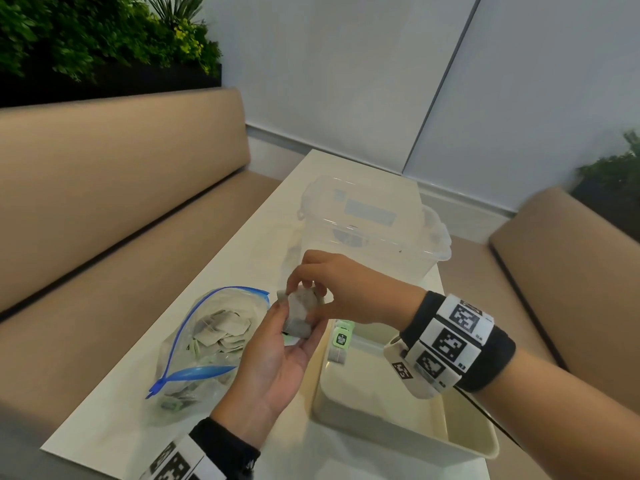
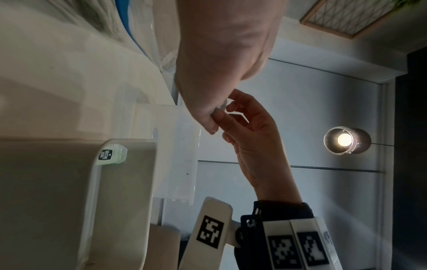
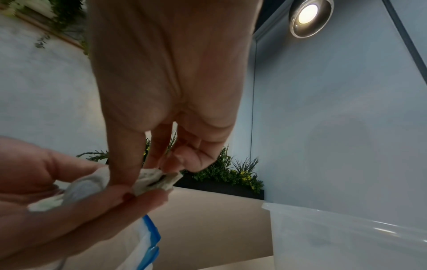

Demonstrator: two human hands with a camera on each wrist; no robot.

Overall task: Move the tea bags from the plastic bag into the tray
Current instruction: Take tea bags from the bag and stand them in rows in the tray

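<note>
My left hand [image 1: 282, 348] is turned palm up over the table and holds a small stack of grey tea bags [image 1: 299, 315]. From above, the fingers of my right hand [image 1: 320, 284] pinch the top of that stack; in the right wrist view their tips sit on the tea bags [image 3: 157, 180]. A clear plastic bag [image 1: 207, 344] with a blue zip lies open at the left and holds several tea bags. At the right stands the cream tray [image 1: 408, 441], with green-tagged tea bags [image 1: 341, 342] in its far left corner, also seen as tea bags [image 2: 113, 154].
A clear plastic box [image 1: 374, 230] stands on the white table [image 1: 242, 237] beyond the tray. Beige benches [image 1: 121, 202] run along both sides, and plants [image 1: 86, 36] sit behind the left one.
</note>
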